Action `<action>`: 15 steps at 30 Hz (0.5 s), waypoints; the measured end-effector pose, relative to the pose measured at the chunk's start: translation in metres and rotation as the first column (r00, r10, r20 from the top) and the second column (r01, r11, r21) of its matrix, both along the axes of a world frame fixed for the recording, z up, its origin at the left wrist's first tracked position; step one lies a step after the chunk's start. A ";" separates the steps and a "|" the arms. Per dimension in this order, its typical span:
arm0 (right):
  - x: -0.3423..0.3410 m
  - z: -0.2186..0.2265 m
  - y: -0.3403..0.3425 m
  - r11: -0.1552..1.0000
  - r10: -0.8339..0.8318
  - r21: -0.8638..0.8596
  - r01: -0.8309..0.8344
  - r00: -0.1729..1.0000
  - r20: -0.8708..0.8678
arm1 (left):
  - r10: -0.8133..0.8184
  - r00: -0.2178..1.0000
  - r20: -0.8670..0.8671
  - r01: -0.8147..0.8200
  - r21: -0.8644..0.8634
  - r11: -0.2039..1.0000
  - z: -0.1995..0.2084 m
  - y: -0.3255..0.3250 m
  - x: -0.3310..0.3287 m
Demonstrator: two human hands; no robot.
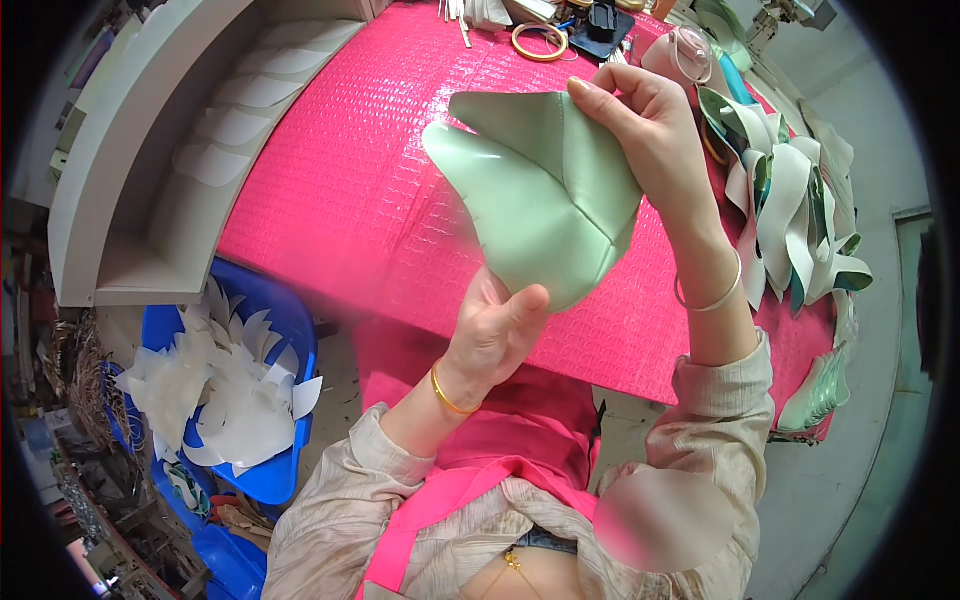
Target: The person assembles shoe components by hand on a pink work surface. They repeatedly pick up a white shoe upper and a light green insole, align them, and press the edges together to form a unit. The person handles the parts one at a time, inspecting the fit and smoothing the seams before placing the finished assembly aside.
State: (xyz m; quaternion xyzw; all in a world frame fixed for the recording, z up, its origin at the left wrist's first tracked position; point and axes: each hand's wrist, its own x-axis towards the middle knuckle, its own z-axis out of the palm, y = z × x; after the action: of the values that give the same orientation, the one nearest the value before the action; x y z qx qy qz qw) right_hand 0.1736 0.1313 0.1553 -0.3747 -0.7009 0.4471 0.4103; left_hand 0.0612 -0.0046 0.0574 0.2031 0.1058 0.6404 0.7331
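Both of my hands hold a pale green shoe upper [540, 215] above the pink-covered table. It is smooth and glossy, with seams meeting near its rounded lower part and two pointed flaps spread toward the upper left. My left hand [500, 325] grips the rounded end from below, thumb along the near edge and the other fingers behind it. With thumb and fingertips, my right hand [645, 125] pinches the top edge beside a seam. The fingers behind the piece are hidden.
The pink table [340, 170] carries a pile of white and green upper pieces [795, 210] at right, a tape roll [540, 42] at the back and a pink jug [680, 55]. A grey shelf [130, 150] stands left, above a blue bin [300, 400] of white cut pieces.
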 end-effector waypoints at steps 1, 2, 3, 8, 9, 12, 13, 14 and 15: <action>0.001 0.001 0.000 1.000 -0.005 0.004 0.005 1.000 -0.004 | -0.002 0.999 -0.051 0.002 0.010 1.000 0.001 -0.001 -0.002; 0.002 0.002 0.001 1.000 -0.007 0.008 0.007 1.000 -0.009 | -0.001 0.995 -0.103 0.003 0.018 1.000 0.001 -0.002 -0.004; 0.004 0.003 0.001 1.000 -0.009 0.012 0.010 1.000 -0.015 | 0.000 0.992 -0.122 0.004 0.034 0.999 0.001 -0.003 -0.004; 0.009 0.004 -0.001 1.000 0.029 -0.001 -0.029 0.999 -0.018 | -0.054 0.995 0.083 0.054 0.000 0.999 0.000 -0.009 -0.006; 0.009 0.004 -0.003 0.999 0.034 0.005 -0.034 0.999 -0.007 | -0.070 0.992 0.105 0.074 -0.029 0.997 -0.002 -0.010 -0.006; 0.009 0.008 -0.006 0.997 0.073 0.038 -0.074 0.997 0.014 | -0.133 0.979 0.155 0.147 -0.081 0.986 -0.017 -0.016 -0.008; 0.009 0.009 -0.006 0.993 0.100 0.055 -0.101 0.995 0.017 | -0.168 0.972 0.162 0.183 -0.080 0.980 -0.027 -0.020 -0.010; 0.012 0.011 -0.005 0.990 0.122 0.072 -0.124 0.992 0.024 | -0.207 0.963 0.174 0.223 -0.077 0.972 -0.030 -0.024 -0.011; 0.016 0.013 -0.003 0.971 0.198 0.106 -0.214 0.969 0.149 | -0.168 0.986 -0.013 0.160 -0.238 0.958 -0.029 -0.032 -0.011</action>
State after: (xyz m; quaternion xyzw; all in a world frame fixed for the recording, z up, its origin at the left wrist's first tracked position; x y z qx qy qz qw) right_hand 0.1900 0.1280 0.1681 -0.3042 -0.7886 0.4171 0.3342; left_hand 0.0503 -0.0367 0.0283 0.1330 0.1760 0.5570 0.8007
